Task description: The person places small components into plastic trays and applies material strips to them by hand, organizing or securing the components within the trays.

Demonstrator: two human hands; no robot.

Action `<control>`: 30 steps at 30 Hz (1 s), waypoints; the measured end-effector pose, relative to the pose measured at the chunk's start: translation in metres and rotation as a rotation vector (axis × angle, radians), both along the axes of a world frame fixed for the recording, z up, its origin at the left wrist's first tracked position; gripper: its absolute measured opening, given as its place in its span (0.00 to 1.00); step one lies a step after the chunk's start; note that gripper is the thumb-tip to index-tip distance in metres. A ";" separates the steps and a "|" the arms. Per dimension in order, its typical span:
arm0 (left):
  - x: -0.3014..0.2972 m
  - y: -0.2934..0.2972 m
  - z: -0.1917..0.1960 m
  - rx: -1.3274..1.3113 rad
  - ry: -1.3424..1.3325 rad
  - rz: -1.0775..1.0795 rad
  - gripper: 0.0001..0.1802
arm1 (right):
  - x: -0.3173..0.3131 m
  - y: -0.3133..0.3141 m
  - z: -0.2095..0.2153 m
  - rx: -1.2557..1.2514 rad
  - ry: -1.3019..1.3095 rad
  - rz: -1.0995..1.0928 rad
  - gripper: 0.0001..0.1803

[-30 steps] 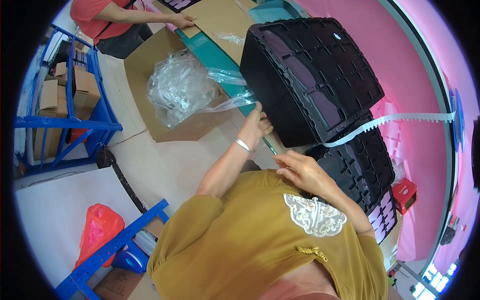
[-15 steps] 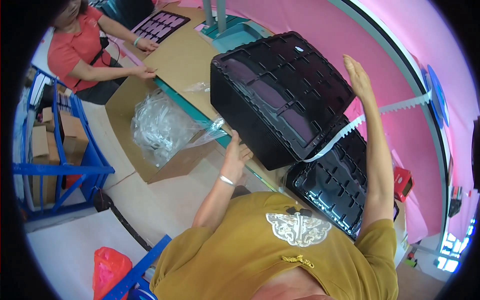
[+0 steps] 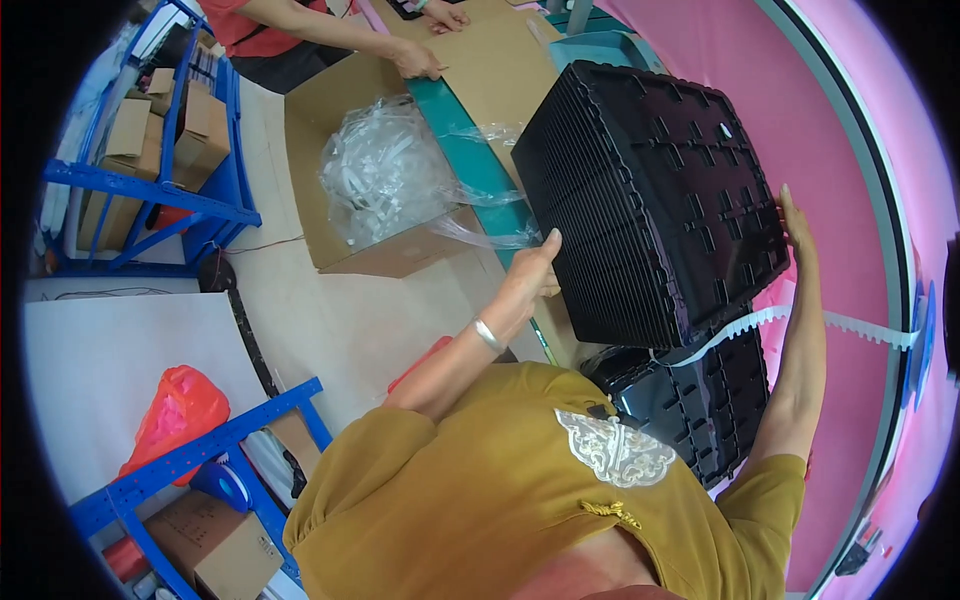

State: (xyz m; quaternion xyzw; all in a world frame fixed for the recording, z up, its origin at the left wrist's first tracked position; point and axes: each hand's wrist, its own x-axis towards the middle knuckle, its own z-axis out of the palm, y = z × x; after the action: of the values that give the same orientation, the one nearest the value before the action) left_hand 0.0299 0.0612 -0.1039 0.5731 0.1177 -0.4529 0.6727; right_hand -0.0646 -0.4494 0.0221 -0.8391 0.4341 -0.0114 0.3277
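Note:
A tall stack of black plastic trays (image 3: pixel 690 200) stands tilted on the table, its many layered edges showing on the left side. My left hand (image 3: pixel 527 278) grips the stack's near left side, thumb up and fingers against the trays. At the opposite side, my right hand (image 3: pixel 797 220) rests its fingers against the stack's right edge. A white serrated strip (image 3: pixel 740 325) runs from the stack's lower edge, behind my right forearm, to a blue reel (image 3: pixel 920 340) at the far right. More black trays (image 3: pixel 690 400) lie nearer my body.
Left of the table stands an open cardboard box (image 3: pixel 390 262) holding clear plastic scraps (image 3: pixel 385 170). A co-worker's hand (image 3: pixel 415 60) rests at the brown board (image 3: pixel 490 60) on the table. Blue shelving (image 3: pixel 150 185) with cartons is at the left; a pink sheet (image 3: pixel 840 200) hangs at the right.
My right hand has come down from beside the stack onto its right edge. My left hand now holds the stack's side. The stack shows more of its left face, and the view has shifted.

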 end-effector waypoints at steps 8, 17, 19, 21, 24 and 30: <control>-0.008 0.003 -0.003 -0.016 0.017 -0.008 0.30 | -0.013 -0.027 -0.015 -0.101 0.004 0.055 0.54; -0.003 0.004 -0.042 -0.058 0.058 0.035 0.27 | -0.001 0.020 0.005 0.019 -0.002 -0.024 0.53; -0.001 0.003 -0.052 -0.068 0.059 0.019 0.27 | -0.001 0.021 0.005 0.031 0.015 -0.030 0.51; 0.002 0.003 -0.062 -0.049 0.081 -0.007 0.28 | 0.001 0.028 0.008 0.023 0.022 -0.037 0.51; 0.004 0.003 -0.074 -0.002 0.066 -0.029 0.31 | 0.005 0.030 0.009 0.036 0.031 -0.034 0.51; 0.009 0.011 -0.071 0.082 0.013 -0.137 0.37 | 0.000 0.038 0.003 0.027 0.013 -0.032 0.50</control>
State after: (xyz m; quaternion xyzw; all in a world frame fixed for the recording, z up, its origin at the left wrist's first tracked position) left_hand 0.0391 0.0722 -0.1747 0.6039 0.1012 -0.4965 0.6153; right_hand -0.0644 -0.4116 0.0256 -0.8275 0.4497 -0.0054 0.3360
